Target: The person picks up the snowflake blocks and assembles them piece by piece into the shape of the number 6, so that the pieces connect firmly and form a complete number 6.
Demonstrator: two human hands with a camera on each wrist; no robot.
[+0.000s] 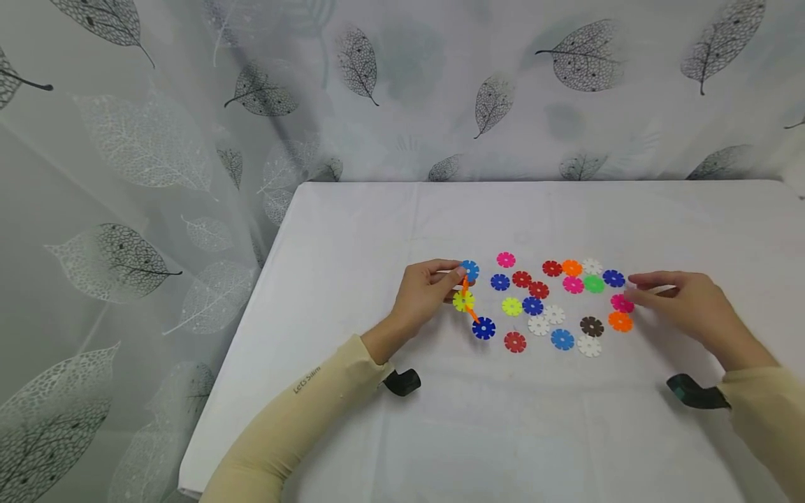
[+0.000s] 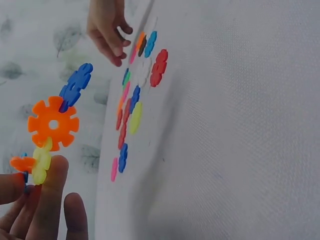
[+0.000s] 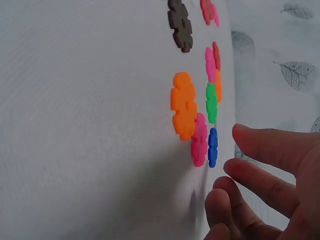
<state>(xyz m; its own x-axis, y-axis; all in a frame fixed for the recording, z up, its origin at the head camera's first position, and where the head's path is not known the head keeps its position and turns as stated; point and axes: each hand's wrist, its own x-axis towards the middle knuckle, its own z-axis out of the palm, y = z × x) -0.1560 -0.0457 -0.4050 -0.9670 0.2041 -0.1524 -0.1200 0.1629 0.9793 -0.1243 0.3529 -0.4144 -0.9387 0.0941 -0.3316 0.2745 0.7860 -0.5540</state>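
Observation:
My left hand (image 1: 423, 292) pinches a chain of interlocking notched plastic discs at its upper end, holding it off the table. In the head view the chain runs from a light blue disc (image 1: 469, 270) through a yellow disc (image 1: 463, 301) to a dark blue disc (image 1: 483, 327), with orange discs slotted edge-on between them. The left wrist view shows one orange disc (image 2: 53, 123) face-on. My right hand (image 1: 682, 300) hovers at the right end of the loose discs, fingers apart and holding nothing. Nearest its fingertips are a pink disc (image 3: 199, 140) and a blue disc (image 3: 213, 147).
Loose discs in several colours lie flat between the hands, among them a green disc (image 1: 594, 283), a brown disc (image 1: 592, 326) and a red disc (image 1: 514, 342). Some overlap or touch. A white cloth covers the table (image 1: 478, 433); a leaf-print curtain (image 1: 409, 91) hangs behind and left.

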